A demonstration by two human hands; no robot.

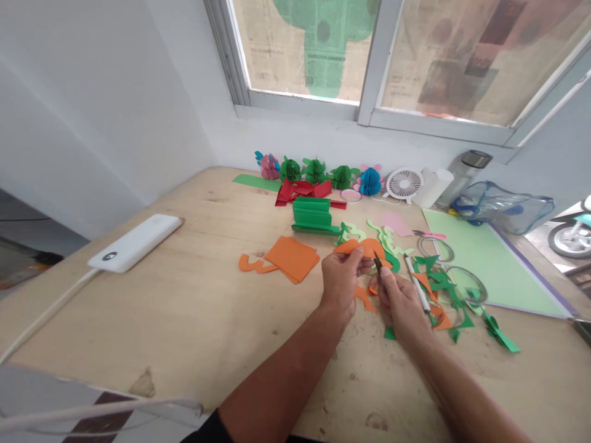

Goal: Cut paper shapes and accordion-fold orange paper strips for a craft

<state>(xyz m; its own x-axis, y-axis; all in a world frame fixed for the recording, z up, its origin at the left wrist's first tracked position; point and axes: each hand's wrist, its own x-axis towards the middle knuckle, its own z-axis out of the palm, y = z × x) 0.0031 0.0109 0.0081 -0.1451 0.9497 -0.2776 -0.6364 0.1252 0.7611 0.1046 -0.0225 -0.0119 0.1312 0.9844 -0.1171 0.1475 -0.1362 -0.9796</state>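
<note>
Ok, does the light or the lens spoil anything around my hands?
Head view: soft, faint shadow on the table beside the left hand, no hard glare there; head view: scissors in the right hand look dark and slightly soft against the orange paper; head view: wide-angle stretch towards the edges, outdoor daylight washed out at far right.

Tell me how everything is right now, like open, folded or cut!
Orange paper in left hand: partly cut, curvy
Scissors: in right hand, blades at paper
Orange squares: stacked, uneven
Green paper: folded in zigzags
Bottle: lid on
Fan: standing; spinning, can't tell
White box: cable attached
</note>
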